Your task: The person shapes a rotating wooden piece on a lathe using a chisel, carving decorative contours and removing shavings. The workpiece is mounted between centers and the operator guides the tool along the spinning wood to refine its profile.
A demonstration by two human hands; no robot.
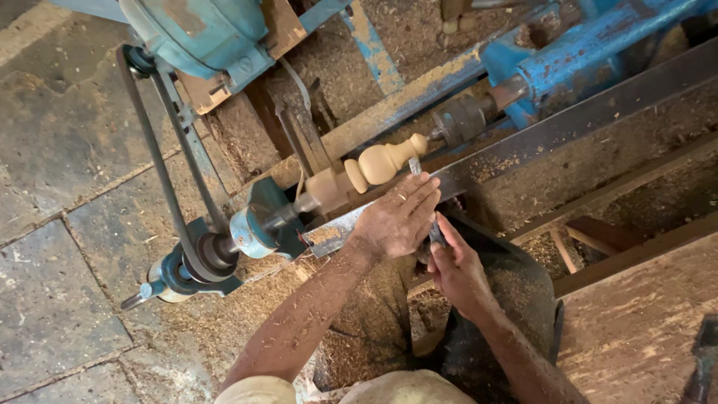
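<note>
Lathe (523,71): we see its bed run diagonally, lower left to upper right.
Workpiece (378,164): pale turned wood, long axis along the bed, just above our hands.
Left hand (396,221): nearer, grip pressing the chisel (416,167) onto the rest.
Right hand (456,273): grip clamped on the handle.

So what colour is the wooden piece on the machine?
Pale tan, bare wood: the turned wooden piece shows best in the head view.

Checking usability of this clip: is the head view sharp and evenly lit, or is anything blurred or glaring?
Head view: soft, even daylight, no glare; left hand, right hand and pale turned wood piece read sharp; the dark tool between the hands sits in shadow; frame is tilted.
</note>
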